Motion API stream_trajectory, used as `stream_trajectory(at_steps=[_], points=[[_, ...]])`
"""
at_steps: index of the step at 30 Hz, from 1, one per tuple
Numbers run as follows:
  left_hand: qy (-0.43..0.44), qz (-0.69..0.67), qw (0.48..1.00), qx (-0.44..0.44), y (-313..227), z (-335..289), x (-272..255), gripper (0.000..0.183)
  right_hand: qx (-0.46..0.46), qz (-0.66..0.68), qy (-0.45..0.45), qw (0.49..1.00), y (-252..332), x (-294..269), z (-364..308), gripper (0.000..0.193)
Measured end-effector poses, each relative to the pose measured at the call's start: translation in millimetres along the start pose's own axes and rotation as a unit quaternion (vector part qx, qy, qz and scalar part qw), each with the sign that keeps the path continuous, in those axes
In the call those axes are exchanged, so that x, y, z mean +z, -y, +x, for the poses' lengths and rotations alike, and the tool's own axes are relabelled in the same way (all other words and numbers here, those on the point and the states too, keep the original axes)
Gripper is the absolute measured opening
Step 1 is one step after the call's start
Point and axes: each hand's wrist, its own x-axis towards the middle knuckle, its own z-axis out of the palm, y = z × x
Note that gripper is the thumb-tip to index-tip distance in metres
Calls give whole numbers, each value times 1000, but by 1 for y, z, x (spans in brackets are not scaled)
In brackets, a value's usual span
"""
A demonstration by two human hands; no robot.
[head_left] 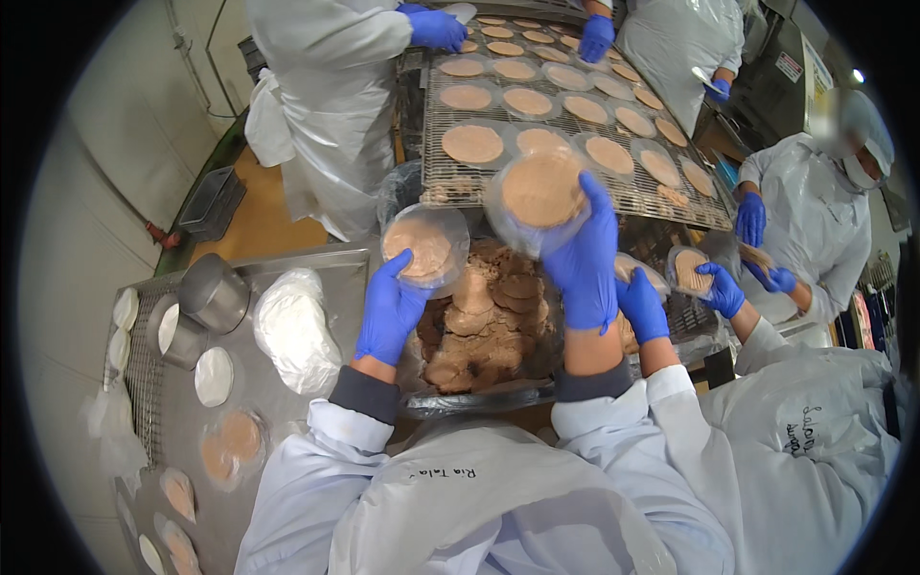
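My left hand (391, 311) is closed on the edge of a flat round patty (419, 244) lying on clear plastic film. Higher and further right, my right hand (586, 259) grips a second pale brown patty (542, 190), also on clear film, near the front edge of the conveyor. Both patties are held roughly flat, apart from each other. Below them, a bin holds a heap of brown patties and ground meat (484, 321). Beyond, a wire-mesh conveyor (443, 184) carries rows of similar patties (472, 144) on clear discs.
A steel table (316, 422) at left bears metal pots (214, 292), a white plastic bundle (299, 331), white discs (214, 377) and patties on film (232, 444). Close at right, a co-worker's gloved hand (642, 305) is near my right wrist. Other gloved co-workers stand around the conveyor.
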Motion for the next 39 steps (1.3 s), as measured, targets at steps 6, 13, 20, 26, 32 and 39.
stream_trajectory(at_steps=[6, 13, 20, 26, 32, 39], points=[[-1, -3, 1000, 20, -13, -4, -5, 45, -355, -701, 10, 619, -41, 17, 41, 55], [-2, -14, 1000, 3, -11, -11, -7, 47, -141, -557, 153, 804, -54, 7, -9, 49], [69, 23, 997, -13, 5, 25, 55, 47, -53, 57, -117, 990, 19, 11, -30, 78], [60, 4, 998, 21, 50, 62, 63, 51, 109, 242, -219, 939, 31, -48, 22, 81], [-5, 153, 987, 56, 36, 21, 28, 48, 3, 159, -195, 968, -17, -124, 55, 54], [-318, 558, 695, 324, -131, -172, -132, 48, 150, 199, -208, 946, -52, -113, -10, 51]])
